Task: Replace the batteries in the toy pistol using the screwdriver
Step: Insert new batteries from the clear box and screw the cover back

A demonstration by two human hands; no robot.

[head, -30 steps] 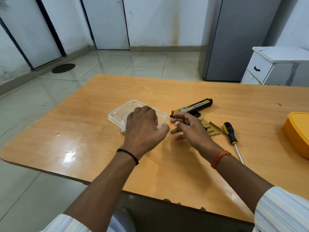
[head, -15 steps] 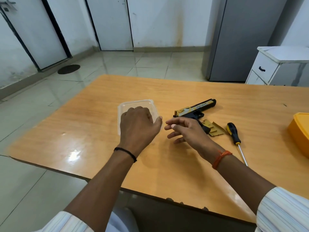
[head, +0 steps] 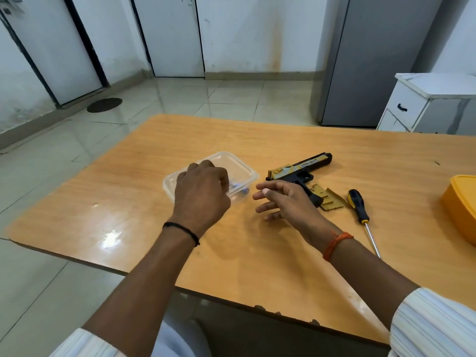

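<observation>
Your left hand (head: pixel 203 191) is sitting over the near side of the clear plastic container (head: pixel 239 166), fingers curled down into it, but honestly you can't tell if they're pinching anything since the back of the hand is blocking it. Something small and bluish (head: pixel 243 191) is showing inside the container right by your knuckles, too blurry to call. Moving right, your right hand (head: pixel 288 199) is hovering just above the wooden table (head: pixel 257 253), fingers loosely spread and pointing toward the container, holding nothing. Just behind it the black and gold toy pistol (head: pixel 300 170) is lying on its side, grip toward you and partly hidden by that hand. A gold cover piece (head: pixel 331 200) is lying against the grip. Next over, the black and yellow screwdriver (head: pixel 359 207) is lying untouched, shaft pointing back toward you. At the far right edge an orange container (head: pixel 461 204) is sitting.
</observation>
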